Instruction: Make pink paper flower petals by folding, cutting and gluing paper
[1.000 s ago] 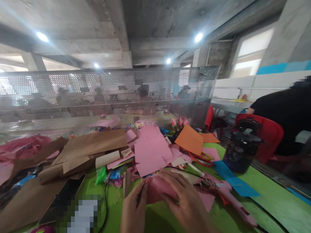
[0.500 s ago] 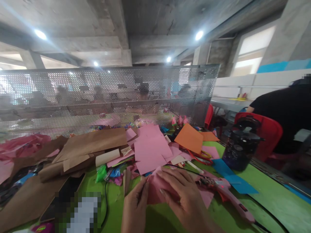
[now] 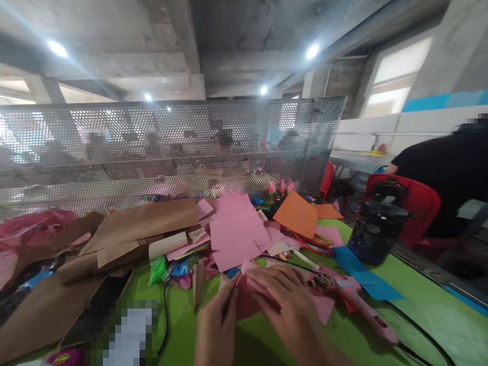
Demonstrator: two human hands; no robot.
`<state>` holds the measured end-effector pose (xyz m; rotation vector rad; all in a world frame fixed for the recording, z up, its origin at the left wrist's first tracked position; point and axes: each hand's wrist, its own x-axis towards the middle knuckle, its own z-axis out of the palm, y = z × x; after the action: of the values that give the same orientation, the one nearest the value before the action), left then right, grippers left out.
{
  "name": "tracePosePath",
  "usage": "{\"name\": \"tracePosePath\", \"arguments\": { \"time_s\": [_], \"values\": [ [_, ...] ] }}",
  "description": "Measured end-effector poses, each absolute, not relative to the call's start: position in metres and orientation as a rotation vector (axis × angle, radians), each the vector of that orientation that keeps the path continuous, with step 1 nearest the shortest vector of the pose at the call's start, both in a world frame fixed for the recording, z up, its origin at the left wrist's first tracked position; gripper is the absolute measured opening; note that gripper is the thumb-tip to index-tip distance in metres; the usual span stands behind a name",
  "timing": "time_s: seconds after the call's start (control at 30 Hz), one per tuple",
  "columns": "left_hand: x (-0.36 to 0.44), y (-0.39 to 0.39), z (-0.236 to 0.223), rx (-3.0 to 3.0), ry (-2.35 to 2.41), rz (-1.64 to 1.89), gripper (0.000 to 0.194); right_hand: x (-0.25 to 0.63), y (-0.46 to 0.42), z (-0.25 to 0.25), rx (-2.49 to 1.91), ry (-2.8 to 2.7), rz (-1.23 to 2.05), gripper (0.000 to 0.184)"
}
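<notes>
Between my hands is a piece of pink paper (image 3: 247,301), curved over and partly hidden by the fingers. My left hand (image 3: 218,317) pinches its left edge between thumb and fingers. From the right, my right hand (image 3: 284,300) is closed over the paper, fingers across its top and thumb against the near side. Just beyond them lie flat pink sheets (image 3: 238,231). To the right of my right hand rests a pink glue gun (image 3: 356,297) with a small red light lit, its black cord trailing toward the lower right.
Brown paper (image 3: 145,223) and a cream roll (image 3: 168,246) lie at the left, near a dark phone-like slab (image 3: 97,307). Orange paper (image 3: 295,214), red-handled scissors (image 3: 314,246), blue paper (image 3: 368,277) and a dark jug (image 3: 375,229) are at the right. A perforated metal screen (image 3: 171,152) stands behind. A person (image 3: 450,162) sits at right.
My right hand has shifted slightly over the pink paper, covering more of it, and the paper looks more curled. Both hands keep their grip. The view has tilted down slightly.
</notes>
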<state>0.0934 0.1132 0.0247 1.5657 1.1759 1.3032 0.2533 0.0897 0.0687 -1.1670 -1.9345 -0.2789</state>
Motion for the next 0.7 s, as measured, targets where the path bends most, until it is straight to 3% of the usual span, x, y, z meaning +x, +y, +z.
{"name": "tracePosePath", "arguments": {
  "time_s": [0.17, 0.33, 0.57, 0.7],
  "values": [
    [0.0939, 0.1126, 0.0251, 1.598, 1.229, 1.337, 0.029, 0.2537, 0.0882, 0.0672, -1.174, -1.935, -0.269, 0.031],
    [0.0941, 0.1129, 0.0265, 1.602, 1.139, 1.276, 0.033, 0.2525, 0.0872, 0.0652, -1.258, -1.977, -0.172, 0.045],
    [0.0916, 0.1105, 0.0341, 1.585, 1.106, 1.243, 0.033, 0.2501, 0.0883, 0.0672, -1.204, -1.963, -0.31, 0.021],
    [0.0909, 0.1141, 0.031, 1.496, 1.13, 1.281, 0.03, 0.2533, 0.0843, 0.0732, -1.216, -1.954, -0.275, 0.031]
  ]
}}
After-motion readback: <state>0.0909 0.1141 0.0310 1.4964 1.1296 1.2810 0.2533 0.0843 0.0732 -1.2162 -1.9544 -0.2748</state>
